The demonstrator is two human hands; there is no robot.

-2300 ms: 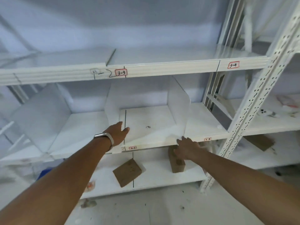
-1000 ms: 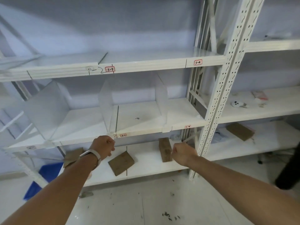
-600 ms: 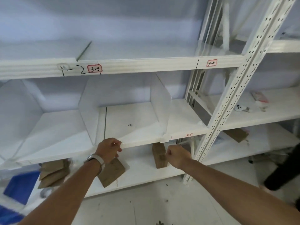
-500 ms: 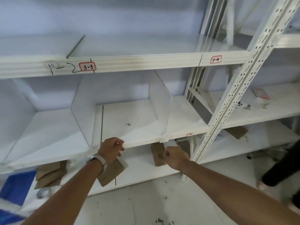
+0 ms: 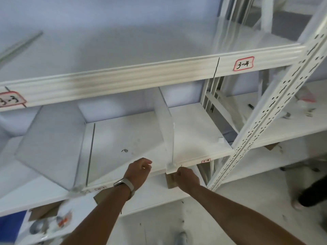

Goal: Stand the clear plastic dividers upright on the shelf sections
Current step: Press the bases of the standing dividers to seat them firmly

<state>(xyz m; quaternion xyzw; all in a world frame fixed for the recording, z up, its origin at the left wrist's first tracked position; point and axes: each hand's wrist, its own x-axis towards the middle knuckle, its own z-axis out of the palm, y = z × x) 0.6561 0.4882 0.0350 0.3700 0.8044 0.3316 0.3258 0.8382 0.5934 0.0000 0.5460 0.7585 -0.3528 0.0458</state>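
Two clear plastic dividers stand upright on the middle shelf (image 5: pixel 134 138): a left divider (image 5: pixel 51 147) and a right divider (image 5: pixel 165 124), which I see nearly edge-on. My left hand (image 5: pixel 139 172) is curled into a loose fist at the shelf's front lip, between the two dividers, and holds nothing I can see. My right hand (image 5: pixel 187 177) is a closed fist just below the lip, its knuckles beside the right divider's front foot (image 5: pixel 170 167). More clear sheets (image 5: pixel 223 32) stand on the upper shelf (image 5: pixel 141 75) at the right.
A perforated white upright post (image 5: pixel 269 110) runs diagonally at the right. Brown cardboard blocks (image 5: pixel 170 181) and tape rolls (image 5: pixel 38 227) lie on the lower shelf. Small items sit on the right bay's shelf (image 5: pixel 307 99). Another person's dark shoe (image 5: pixel 313 193) is on the floor.
Both hands pulled back from the middle shelf into fists, then rose to its front lip. The right fist now sits by the right divider's foot. My view moved closer.
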